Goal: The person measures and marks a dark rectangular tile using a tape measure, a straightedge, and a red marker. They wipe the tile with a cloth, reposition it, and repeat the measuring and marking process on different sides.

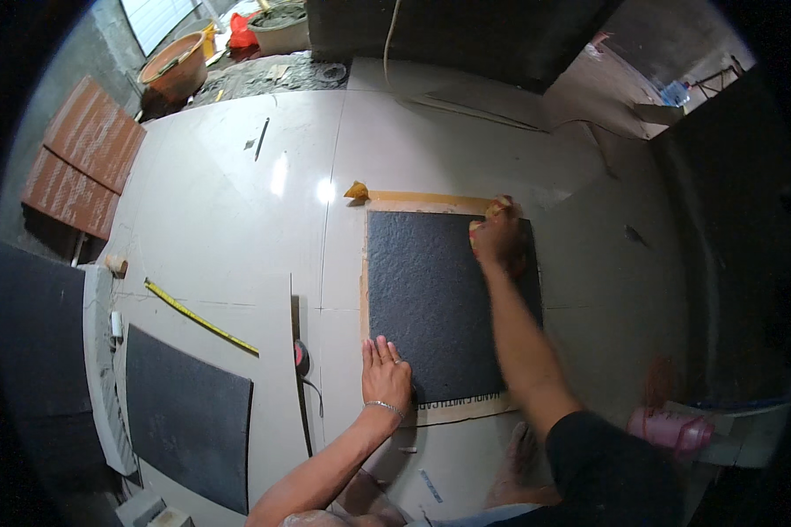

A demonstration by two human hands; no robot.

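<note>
Head view: one dark slab (435, 299), left hand (387, 378) flat atop, right hand (499, 239) clamped on one yellowish wad (499, 207)

Two hands (386, 384) (499, 239), one tape measure (200, 317)

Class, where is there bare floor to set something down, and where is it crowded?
Free: pale floor between the thin dark stick and yellow tape measure; also just right of the middle tile. Crowded: lower left, with another dark tile below the tape measure.

Tile (435, 299) on cardboard (468, 409) on floor (206, 198)
</note>
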